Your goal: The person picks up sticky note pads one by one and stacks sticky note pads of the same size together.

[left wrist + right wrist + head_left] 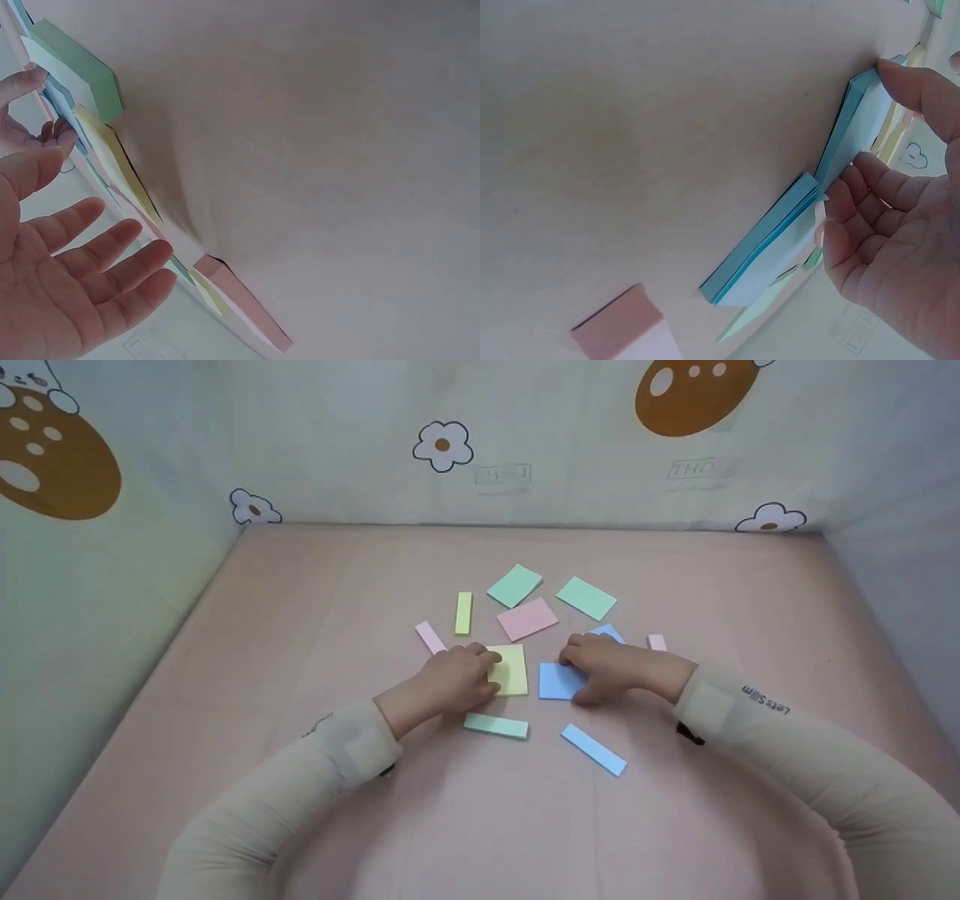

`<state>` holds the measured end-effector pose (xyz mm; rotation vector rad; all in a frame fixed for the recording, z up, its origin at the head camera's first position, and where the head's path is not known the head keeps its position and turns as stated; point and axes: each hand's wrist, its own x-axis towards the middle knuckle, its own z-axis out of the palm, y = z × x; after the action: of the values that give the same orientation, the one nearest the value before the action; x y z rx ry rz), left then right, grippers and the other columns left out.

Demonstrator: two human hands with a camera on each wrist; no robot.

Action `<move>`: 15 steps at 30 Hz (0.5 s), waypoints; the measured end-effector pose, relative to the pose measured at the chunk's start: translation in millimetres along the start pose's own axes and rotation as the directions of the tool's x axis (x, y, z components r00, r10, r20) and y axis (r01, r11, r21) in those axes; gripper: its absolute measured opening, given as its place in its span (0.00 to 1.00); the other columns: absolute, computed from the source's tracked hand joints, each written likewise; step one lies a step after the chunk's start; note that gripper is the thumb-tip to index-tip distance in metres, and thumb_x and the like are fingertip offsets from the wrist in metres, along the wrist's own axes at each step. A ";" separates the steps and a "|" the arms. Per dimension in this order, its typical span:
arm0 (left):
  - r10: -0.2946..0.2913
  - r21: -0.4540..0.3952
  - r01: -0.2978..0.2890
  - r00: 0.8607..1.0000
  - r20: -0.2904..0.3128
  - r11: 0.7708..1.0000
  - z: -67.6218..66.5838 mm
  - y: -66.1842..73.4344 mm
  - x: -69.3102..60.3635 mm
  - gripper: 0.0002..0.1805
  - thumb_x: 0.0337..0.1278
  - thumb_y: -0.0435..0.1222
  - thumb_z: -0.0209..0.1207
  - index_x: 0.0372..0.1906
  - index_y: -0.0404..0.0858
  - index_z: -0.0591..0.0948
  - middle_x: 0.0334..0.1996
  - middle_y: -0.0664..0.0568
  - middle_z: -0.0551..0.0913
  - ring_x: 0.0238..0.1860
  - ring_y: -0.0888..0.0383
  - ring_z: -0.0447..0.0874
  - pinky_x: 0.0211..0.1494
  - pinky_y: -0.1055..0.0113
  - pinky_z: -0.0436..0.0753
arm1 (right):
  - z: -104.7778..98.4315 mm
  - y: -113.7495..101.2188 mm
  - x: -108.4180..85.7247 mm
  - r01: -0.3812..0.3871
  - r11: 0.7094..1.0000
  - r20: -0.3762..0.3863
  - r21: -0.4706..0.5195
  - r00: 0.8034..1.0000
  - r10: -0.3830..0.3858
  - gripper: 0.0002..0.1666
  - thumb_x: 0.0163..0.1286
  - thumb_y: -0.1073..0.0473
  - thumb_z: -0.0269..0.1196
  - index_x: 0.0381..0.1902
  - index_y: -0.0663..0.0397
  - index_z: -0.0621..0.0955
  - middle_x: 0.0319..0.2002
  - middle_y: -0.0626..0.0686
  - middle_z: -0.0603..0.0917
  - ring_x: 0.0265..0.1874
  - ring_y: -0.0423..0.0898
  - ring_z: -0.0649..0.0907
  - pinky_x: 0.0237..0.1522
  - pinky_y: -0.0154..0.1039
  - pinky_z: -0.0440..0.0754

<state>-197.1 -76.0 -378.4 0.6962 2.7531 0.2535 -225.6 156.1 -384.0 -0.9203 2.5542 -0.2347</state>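
Observation:
A blue sticky note pad (557,682) lies on the table, and my right hand (611,666) grips its right end between thumb and fingers. In the right wrist view, my thumb is at one end of that blue pad (855,124) and the fingertips at its other side. My left hand (456,679) reaches over the left edge of a yellow square pad (513,671). The left wrist view shows its fingers (120,281) loosely spread beside the yellow pad (120,161), not gripping it. A second blue pad (609,632) is partly hidden behind the right hand.
Beyond the hands lie two green pads (514,586) and a pink pad (528,619). Narrow strips surround them: yellow (463,613), pink (430,637), another pink one (657,643), green (496,726) and blue (594,750). A patterned curtain (337,457) stands behind the pink table (300,615).

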 end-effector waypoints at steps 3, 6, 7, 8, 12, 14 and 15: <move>0.010 0.013 -0.010 1.000 -0.011 1.000 -0.3 0.5 -0.4 0.23 0.60 0.41 0.52 0.59 0.37 0.72 0.50 0.44 0.77 0.40 0.51 0.76 0.45 0.58 0.76 | -2.9 2.7 -0.6 0.041 0.999 0.007 -0.005 0.999 -0.041 0.31 0.55 0.53 0.65 0.54 0.63 0.72 0.46 0.56 0.74 0.44 0.50 0.72 0.48 0.46 0.70; 0.010 0.012 -0.010 1.000 -0.019 1.000 -1.2 1.7 -1.3 0.23 0.60 0.41 0.52 0.59 0.36 0.71 0.51 0.44 0.77 0.43 0.50 0.77 0.46 0.57 0.76 | -13.6 9.2 -3.9 0.074 0.997 -0.045 0.026 0.996 -0.073 0.31 0.57 0.52 0.64 0.54 0.66 0.72 0.45 0.59 0.75 0.43 0.52 0.74 0.48 0.47 0.71; 0.006 0.004 -0.006 1.000 -0.020 1.000 -1.9 2.3 -1.6 0.24 0.60 0.41 0.52 0.59 0.36 0.71 0.52 0.44 0.76 0.44 0.51 0.77 0.47 0.58 0.76 | -18.8 11.7 -5.7 0.065 0.997 -0.082 0.048 0.995 -0.061 0.31 0.58 0.52 0.63 0.55 0.67 0.72 0.46 0.60 0.76 0.44 0.53 0.74 0.48 0.48 0.72; 0.003 -0.005 -0.003 1.000 -0.021 1.000 -2.7 2.9 -2.0 0.24 0.60 0.41 0.52 0.60 0.37 0.71 0.52 0.45 0.76 0.45 0.51 0.77 0.47 0.58 0.76 | -24.5 14.7 -7.7 0.050 0.996 -0.125 0.068 0.991 -0.041 0.30 0.59 0.53 0.63 0.54 0.68 0.72 0.46 0.61 0.76 0.44 0.54 0.75 0.48 0.48 0.73; -0.007 -0.036 0.005 0.999 -0.040 0.999 -5.8 5.0 -2.6 0.24 0.60 0.41 0.53 0.60 0.38 0.71 0.53 0.45 0.76 0.49 0.51 0.76 0.50 0.58 0.75 | -41.0 26.6 -15.3 -0.080 0.984 -0.248 0.158 0.961 0.118 0.25 0.61 0.61 0.60 0.52 0.72 0.72 0.46 0.66 0.75 0.45 0.58 0.76 0.47 0.51 0.75; -0.008 -0.046 0.006 0.999 -0.040 0.999 -6.7 6.2 -1.8 0.24 0.60 0.41 0.54 0.60 0.38 0.71 0.53 0.45 0.76 0.50 0.51 0.76 0.51 0.57 0.74 | -41.6 30.8 -17.8 -0.162 0.971 -0.234 0.175 0.951 0.201 0.25 0.61 0.61 0.58 0.53 0.74 0.71 0.46 0.67 0.75 0.44 0.59 0.76 0.47 0.51 0.75; -0.009 -0.048 0.007 0.999 -0.037 0.999 -6.7 6.7 -1.0 0.24 0.60 0.42 0.54 0.60 0.38 0.71 0.53 0.46 0.77 0.51 0.51 0.76 0.52 0.57 0.74 | -39.9 31.7 -18.6 -0.200 0.962 -0.214 0.184 0.947 0.238 0.26 0.61 0.61 0.58 0.53 0.75 0.71 0.47 0.68 0.74 0.44 0.58 0.75 0.47 0.51 0.75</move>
<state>-195.4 -71.3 -370.3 0.6739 2.7748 0.3334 -248.1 193.0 -351.3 -0.5698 2.7770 -0.5001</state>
